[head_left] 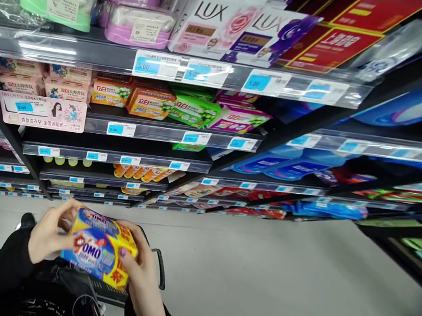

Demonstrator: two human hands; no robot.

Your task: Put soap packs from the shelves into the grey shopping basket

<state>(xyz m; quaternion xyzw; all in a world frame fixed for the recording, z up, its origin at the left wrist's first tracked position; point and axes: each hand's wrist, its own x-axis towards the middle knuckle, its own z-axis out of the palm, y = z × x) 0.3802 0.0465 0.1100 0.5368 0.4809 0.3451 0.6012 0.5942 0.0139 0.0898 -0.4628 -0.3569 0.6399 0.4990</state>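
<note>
Seen from the head camera, a person in black sleeves holds a blue-and-yellow OMO pack (91,252) at waist height in a shop aisle, over the pale floor (258,265) and near a black handle (162,272). The left hand (49,234) grips one end, thumb pressed to the front face and fingers curled around the far edge; the right hand (144,269) pinches the other end, thumb on the yellow front, fingers around the side. "OMO" reads on both visible faces; the smaller print is blurred.

On the upper shelf, white LUX boxes (230,29) stand between pink soap cases (140,28), their stickers too small to read, and red boxes (336,50) marked "上海". A price tag (155,66) below reads 5.00. One shelf down, orange bars (151,102), green bars (196,112) and purple bars (240,120) bear the brand 立白, beside pink boxes (18,83) reading "立白大师香氛". The pink card (45,113) under them says "香氛洗衣皂 全国销量第一".
</note>
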